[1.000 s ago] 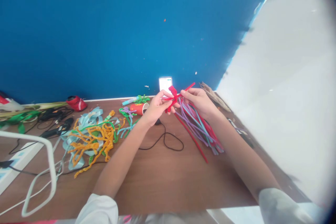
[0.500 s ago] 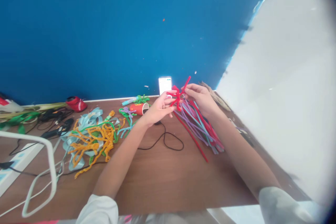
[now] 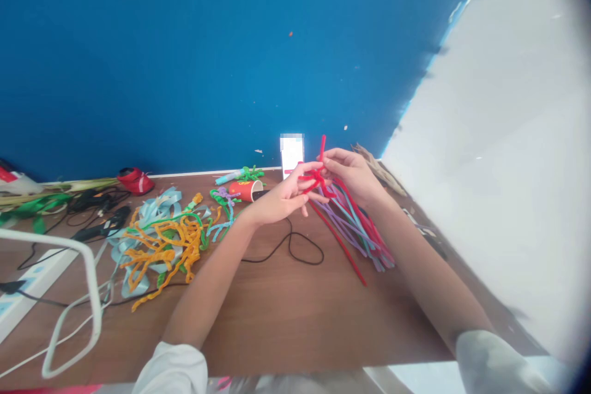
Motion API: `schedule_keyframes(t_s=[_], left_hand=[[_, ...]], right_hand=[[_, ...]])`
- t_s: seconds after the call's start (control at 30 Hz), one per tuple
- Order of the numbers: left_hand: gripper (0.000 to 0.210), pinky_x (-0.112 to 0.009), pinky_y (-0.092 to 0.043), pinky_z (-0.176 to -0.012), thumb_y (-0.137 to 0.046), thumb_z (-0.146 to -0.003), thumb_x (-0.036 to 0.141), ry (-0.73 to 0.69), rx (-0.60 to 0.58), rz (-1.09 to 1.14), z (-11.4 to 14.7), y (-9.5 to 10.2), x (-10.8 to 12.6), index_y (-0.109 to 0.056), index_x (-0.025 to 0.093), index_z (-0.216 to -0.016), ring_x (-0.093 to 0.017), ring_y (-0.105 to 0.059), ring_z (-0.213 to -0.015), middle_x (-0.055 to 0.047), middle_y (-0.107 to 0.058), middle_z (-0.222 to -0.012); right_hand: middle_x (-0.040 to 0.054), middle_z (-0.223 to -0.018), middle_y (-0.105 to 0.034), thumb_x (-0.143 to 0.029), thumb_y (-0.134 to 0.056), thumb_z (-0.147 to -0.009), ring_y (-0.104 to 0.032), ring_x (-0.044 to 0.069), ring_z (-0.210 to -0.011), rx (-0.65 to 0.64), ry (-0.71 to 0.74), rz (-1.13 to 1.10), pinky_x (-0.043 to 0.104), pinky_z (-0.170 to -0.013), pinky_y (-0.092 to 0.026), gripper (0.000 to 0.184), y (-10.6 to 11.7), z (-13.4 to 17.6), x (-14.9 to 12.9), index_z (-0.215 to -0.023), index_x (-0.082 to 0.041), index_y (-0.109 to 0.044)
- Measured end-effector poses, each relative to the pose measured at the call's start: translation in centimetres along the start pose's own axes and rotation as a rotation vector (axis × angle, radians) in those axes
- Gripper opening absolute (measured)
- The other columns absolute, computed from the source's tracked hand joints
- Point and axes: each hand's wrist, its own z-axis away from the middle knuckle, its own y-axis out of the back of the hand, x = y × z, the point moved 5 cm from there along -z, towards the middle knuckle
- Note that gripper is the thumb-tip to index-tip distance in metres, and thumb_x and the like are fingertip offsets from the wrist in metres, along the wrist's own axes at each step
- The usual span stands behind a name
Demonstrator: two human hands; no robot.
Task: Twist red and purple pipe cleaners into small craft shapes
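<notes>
Between my two hands, above the table, is a red pipe cleaner (image 3: 322,149) bent into several loops and arms, one straight end pointing up. My left hand (image 3: 285,196) holds its looped part between the fingers, partly covering it. The thumb and forefinger of my right hand (image 3: 353,173) pinch it at the base of the upright end. Below my right hand lies a bundle of purple, pale blue and red pipe cleaners (image 3: 353,221). A single straight red pipe cleaner (image 3: 344,251) rests along the bundle's left side.
A lit phone (image 3: 292,152) leans against the blue wall. Left of it lie a tipped red paper cup (image 3: 242,189), orange twisted pipe cleaners (image 3: 175,246) and pale blue ribbon (image 3: 159,209). A black cable (image 3: 302,258) loops across the table. A white power strip (image 3: 39,286) lies far left.
The upright end of the red pipe cleaner has swung from slanting right to nearly vertical. My left hand has shifted slightly right, closer to my right hand, and its grip has turned a little.
</notes>
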Motion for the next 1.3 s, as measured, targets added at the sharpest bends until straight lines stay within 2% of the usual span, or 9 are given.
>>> schedule_keyframes(t_s=[0.1,0.23,0.5,0.63,0.77,0.9,1.07,1.17,1.3], left_hand=[[0.057,-0.025,-0.050,-0.063,-0.060,-0.084,0.017,0.001,0.038,0.036,-0.1,0.2,-0.1,-0.041,0.028,-0.137,-0.025,-0.068,-0.101,-0.013,-0.060,-0.125],[0.050,-0.026,-0.049,-0.069,-0.062,-0.086,0.023,-0.011,0.217,0.043,-0.4,1.6,-0.6,-0.043,0.024,-0.132,-0.019,-0.070,-0.090,-0.011,-0.067,-0.112],[0.039,-0.025,-0.048,-0.061,-0.058,-0.089,0.038,-0.024,0.407,0.107,-0.7,3.0,-1.1,-0.047,0.020,-0.122,-0.015,-0.068,-0.069,-0.007,-0.072,-0.092],[0.043,-0.025,-0.049,-0.059,-0.058,-0.089,0.042,0.013,0.476,0.191,-0.7,3.3,-1.6,-0.046,0.020,-0.124,-0.016,-0.068,-0.070,-0.006,-0.072,-0.087],[0.041,-0.025,-0.049,-0.063,-0.056,-0.090,0.044,0.019,0.528,0.246,-0.6,4.0,-2.1,-0.049,0.019,-0.121,-0.017,-0.069,-0.074,-0.006,-0.072,-0.084],[0.035,-0.025,-0.050,-0.066,-0.062,-0.087,0.040,0.047,0.511,0.345,-0.5,4.4,-2.7,-0.057,0.017,-0.113,-0.014,-0.067,-0.073,-0.006,-0.072,-0.085],[0.024,-0.022,-0.049,-0.065,-0.069,-0.083,0.034,0.132,0.482,0.401,-0.6,4.7,-4.1,-0.064,0.012,-0.091,-0.010,-0.064,-0.070,-0.006,-0.070,-0.085],[0.024,-0.020,-0.048,-0.062,-0.073,-0.080,0.034,0.177,0.487,0.424,-0.7,4.8,-4.7,-0.063,0.012,-0.087,-0.008,-0.061,-0.067,-0.003,-0.067,-0.080],[0.027,-0.019,-0.046,-0.061,-0.073,-0.079,0.036,0.123,0.443,0.334,-0.9,4.3,-3.9,-0.063,0.012,-0.087,-0.008,-0.059,-0.067,-0.001,-0.064,-0.077]], right_hand=[[0.0003,-0.072,-0.066,-0.040,-0.079,-0.071,-0.060,0.013,-0.066,0.007,0.038,0.029,0.027,-0.063,-0.050,0.027,0.0,0.0,-0.2,-0.083,-0.020,-0.066],[0.0004,-0.072,-0.065,-0.042,-0.074,-0.076,-0.061,0.015,-0.067,-0.014,0.068,0.118,0.030,-0.068,-0.050,0.025,-0.4,0.1,-0.3,-0.083,-0.020,-0.065],[0.0034,-0.081,-0.068,-0.030,-0.059,-0.089,-0.060,0.017,-0.073,0.097,0.447,0.691,0.030,-0.070,-0.043,0.013,-0.9,0.9,-1.7,-0.089,-0.019,-0.066],[0.0038,-0.082,-0.068,-0.028,-0.057,-0.090,-0.060,0.017,-0.074,0.069,0.504,0.766,0.030,-0.070,-0.043,0.012,-1.3,1.1,-1.8,-0.087,-0.020,-0.066],[0.0059,-0.095,-0.070,-0.029,-0.054,-0.092,-0.062,0.020,-0.084,0.017,0.515,0.791,0.033,-0.076,-0.044,0.018,-1.7,1.2,-1.7,-0.099,-0.023,-0.069],[0.0068,-0.100,-0.071,-0.028,-0.051,-0.094,-0.062,0.022,-0.091,-0.033,0.555,0.851,0.036,-0.082,-0.044,0.023,-1.8,1.3,-1.5,-0.106,-0.025,-0.071],[0.0054,-0.096,-0.073,-0.028,-0.051,-0.094,-0.060,0.023,-0.088,-0.086,0.566,0.929,0.037,-0.082,-0.043,0.024,-1.9,1.2,-1.1,-0.101,-0.027,-0.073],[0.0055,-0.095,-0.073,-0.027,-0.052,-0.094,-0.060,0.023,-0.088,-0.094,0.574,0.903,0.037,-0.083,-0.043,0.023,-2.1,1.4,-1.3,-0.100,-0.027,-0.074],[0.0052,-0.094,-0.072,-0.027,-0.056,-0.091,-0.061,0.021,-0.083,-0.063,0.531,0.781,0.034,-0.078,-0.043,0.018,-2.3,1.5,-1.9,-0.097,-0.024,-0.073]])
